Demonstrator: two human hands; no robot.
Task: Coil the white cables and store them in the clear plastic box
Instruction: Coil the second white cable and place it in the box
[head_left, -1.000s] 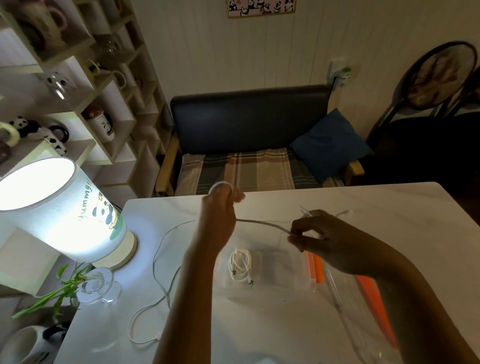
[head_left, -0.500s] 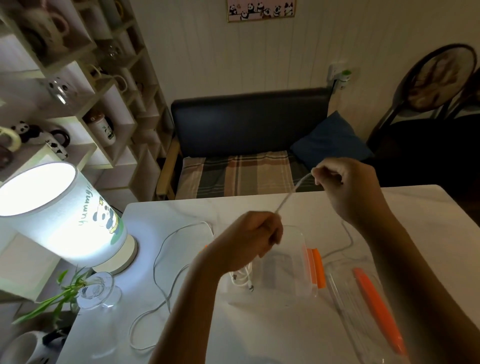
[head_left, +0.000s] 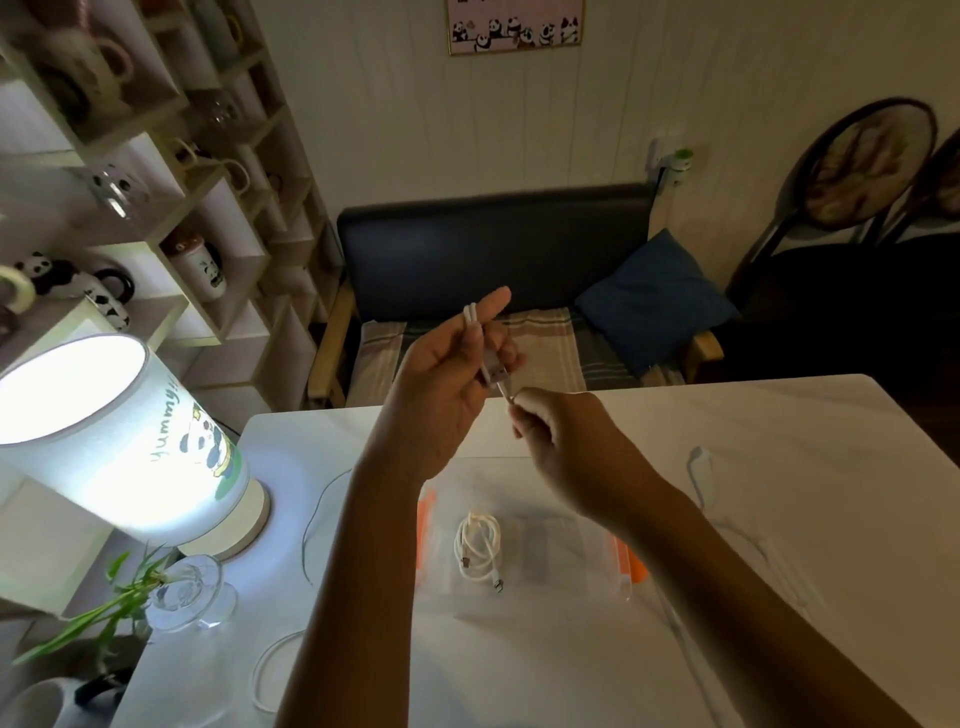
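A lit panda lamp (head_left: 111, 441) stands on a white table (head_left: 779, 441) beside a glass vase (head_left: 189, 597), facing a dark sofa (head_left: 493, 249) with a blue cushion (head_left: 654, 301).

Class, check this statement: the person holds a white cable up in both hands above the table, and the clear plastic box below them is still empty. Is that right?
Not quite. The head view shows the clear plastic box is not empty: one coiled white cable already lies inside it. The rest holds: the left hand and right hand hold another white cable above the table.

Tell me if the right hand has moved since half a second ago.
Yes. The right hand dropped from beside the blue cushion to meet the left hand.
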